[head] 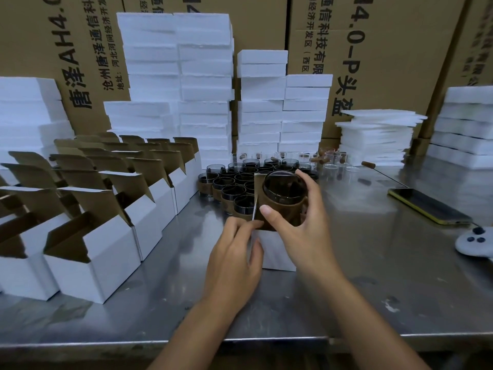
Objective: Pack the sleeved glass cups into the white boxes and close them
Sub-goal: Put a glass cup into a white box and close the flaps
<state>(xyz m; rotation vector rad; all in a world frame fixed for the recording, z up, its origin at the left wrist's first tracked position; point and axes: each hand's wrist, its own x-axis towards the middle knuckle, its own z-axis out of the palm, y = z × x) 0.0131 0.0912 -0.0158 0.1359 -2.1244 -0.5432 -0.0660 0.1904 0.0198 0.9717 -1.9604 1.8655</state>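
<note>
My right hand point(296, 222) grips a glass cup with a brown sleeve point(284, 194), held at the mouth of an open white box point(274, 251) standing mid-table. The cup's lower part is inside the box opening. My left hand point(236, 252) pinches the box's left side flap and steadies the box. Behind them stands a cluster of several more sleeved glass cups point(234, 182). Rows of open white boxes point(106, 222) with brown insides and raised lids fill the left of the steel table point(373, 276).
Stacks of white foam blocks point(202, 84) rise at the back before large cardboard cartons point(386, 49). Clear unsleeved glasses point(333, 161) stand at the back right. A phone point(429, 206) and a white controller point(474, 243) lie at the right.
</note>
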